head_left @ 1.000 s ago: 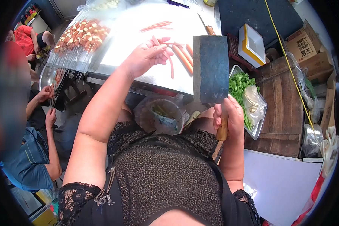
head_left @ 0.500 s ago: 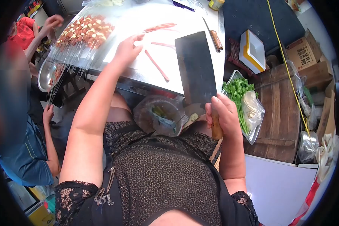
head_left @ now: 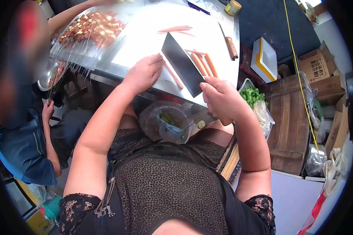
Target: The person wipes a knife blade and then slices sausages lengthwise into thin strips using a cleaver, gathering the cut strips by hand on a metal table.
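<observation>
My right hand is wrapped round the wooden handle of a cleaver, whose broad dark blade slants up and left over the white table. My left hand has its fingers together at the upper end of a pink sausage strip, left of the blade. More thin pink strips lie farther back. Several whole sausages lie right of the blade. A knife with a wooden handle rests near the table's right edge.
Skewered meat pieces lie at the table's left. A co-worker in a blue shirt is at the left, one hand holding skewers. A lined bin stands below the table edge. Greens and a white-yellow box are at right.
The cleaver has swung left and tilted beside the strip. My left hand has come down and closer to the strip's upper end. The co-worker's arm now reaches over the table's far left.
</observation>
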